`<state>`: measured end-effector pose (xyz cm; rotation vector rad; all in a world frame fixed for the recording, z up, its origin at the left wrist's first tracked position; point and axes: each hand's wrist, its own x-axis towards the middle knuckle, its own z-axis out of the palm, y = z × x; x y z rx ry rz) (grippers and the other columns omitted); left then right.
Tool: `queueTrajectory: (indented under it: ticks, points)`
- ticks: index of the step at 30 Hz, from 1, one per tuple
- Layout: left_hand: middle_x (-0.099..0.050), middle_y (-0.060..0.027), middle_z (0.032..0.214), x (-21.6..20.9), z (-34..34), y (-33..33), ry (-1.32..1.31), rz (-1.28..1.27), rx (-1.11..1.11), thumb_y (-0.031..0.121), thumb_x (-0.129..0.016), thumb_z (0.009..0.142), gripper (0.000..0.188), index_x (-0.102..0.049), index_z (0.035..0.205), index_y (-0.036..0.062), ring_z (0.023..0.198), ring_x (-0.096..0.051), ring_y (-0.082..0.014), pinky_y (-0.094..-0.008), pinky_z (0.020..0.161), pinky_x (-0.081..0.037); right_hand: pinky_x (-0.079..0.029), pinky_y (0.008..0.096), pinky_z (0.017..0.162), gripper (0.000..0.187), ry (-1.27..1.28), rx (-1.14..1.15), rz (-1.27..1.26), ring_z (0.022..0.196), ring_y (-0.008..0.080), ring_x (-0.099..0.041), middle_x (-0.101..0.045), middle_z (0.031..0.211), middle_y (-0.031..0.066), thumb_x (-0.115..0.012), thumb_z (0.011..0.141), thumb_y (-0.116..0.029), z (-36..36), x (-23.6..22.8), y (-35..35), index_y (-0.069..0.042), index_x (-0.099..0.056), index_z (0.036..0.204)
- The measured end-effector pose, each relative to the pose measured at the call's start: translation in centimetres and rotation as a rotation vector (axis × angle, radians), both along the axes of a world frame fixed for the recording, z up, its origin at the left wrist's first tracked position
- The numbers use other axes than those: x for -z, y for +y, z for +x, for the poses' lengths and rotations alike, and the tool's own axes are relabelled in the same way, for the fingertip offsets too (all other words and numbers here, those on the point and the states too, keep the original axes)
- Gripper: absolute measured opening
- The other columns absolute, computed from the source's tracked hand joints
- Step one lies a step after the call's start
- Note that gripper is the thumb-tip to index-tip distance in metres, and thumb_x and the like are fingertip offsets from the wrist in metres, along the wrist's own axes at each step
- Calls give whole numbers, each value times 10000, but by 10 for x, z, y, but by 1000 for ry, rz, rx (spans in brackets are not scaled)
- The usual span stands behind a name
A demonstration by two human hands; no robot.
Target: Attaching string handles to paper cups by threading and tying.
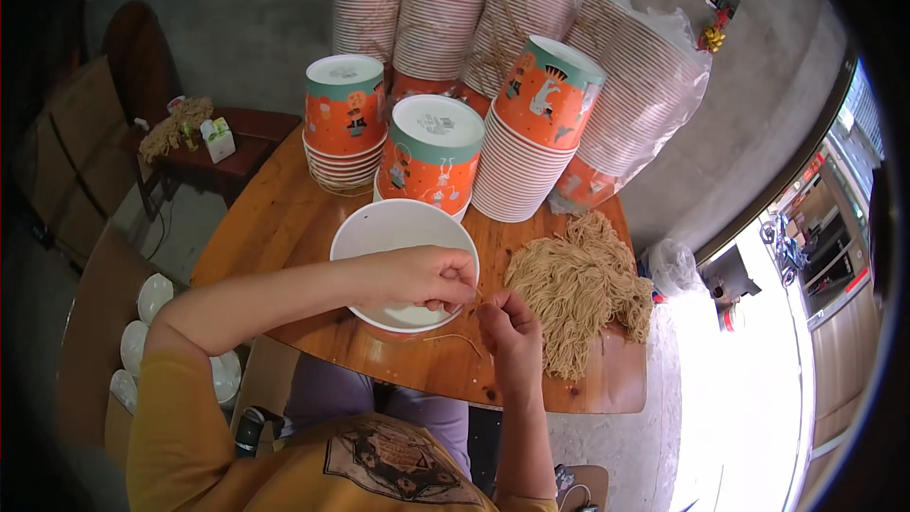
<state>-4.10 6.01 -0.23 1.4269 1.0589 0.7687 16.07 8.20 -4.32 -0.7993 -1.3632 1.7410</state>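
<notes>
A white-lined paper bucket (403, 225) stands upright on the table in front of me, its mouth up. A small dark hole shows in its far wall. My left hand (438, 278) reaches across the mouth to the right side of the rim, fingers pinched together. Just outside that rim, my right hand (510, 320) is also closed in a pinch. A thin tan string (479, 294) runs between the two sets of fingertips; whether it passes through the bucket wall is hidden. A curved tan string end (462, 338) shows below the hands, over the tabletop.
A heap of tan strings (569, 289) lies at right on the wooden table (294, 299). Upside-down orange and green buckets (436, 156) stand stacked beyond my bucket. Tall bucket stacks (654, 85), some in clear plastic, rise behind. A side table (248, 137) at left holds more string.
</notes>
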Motion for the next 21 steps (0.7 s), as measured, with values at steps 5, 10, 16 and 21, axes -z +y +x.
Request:
queueTrajectory:
  ticks: [5, 10, 16, 21]
  points:
    - [-589, 10, 876, -5, 0, 1, -185, -425, -76, 157, -599, 936, 131, -565, 1007, 53, 800, -574, -62, -207, 672, -475, -361, 173, 540, 85, -145, 200, 381, 606, 7, -436, -532, 740, -64, -653, 883, -64, -10, 6, -21, -42, -586, 834]
    - [-606, -41, 957, -3, 2, -5, -254, -436, -120, 117, -607, 895, 195, -562, 1072, 48, 885, -621, -130, -285, 788, -509, -403, 214, 513, 92, -299, 245, 601, 560, 46, -480, -577, 677, 2, -689, 853, -69, -18, -5, -36, -25, -609, 867]
    - [-586, -94, 1003, 0, 4, -9, -307, -412, -174, 44, -597, 880, 225, -520, 1086, -4, 884, -626, -180, -315, 824, -526, -411, 217, 521, 108, -305, 244, 566, 560, 46, -478, -578, 674, 15, -691, 858, -77, -8, 0, -30, -28, -622, 925]
    - [-599, -67, 963, -2, 6, -9, -317, -411, -144, -4, -577, 885, 138, -515, 1004, 27, 858, -616, -131, -248, 742, -511, -458, 263, 615, 95, -386, 398, 593, 686, 124, -546, -597, 835, 57, -618, 900, -76, 17, 11, -1, -33, -613, 984]
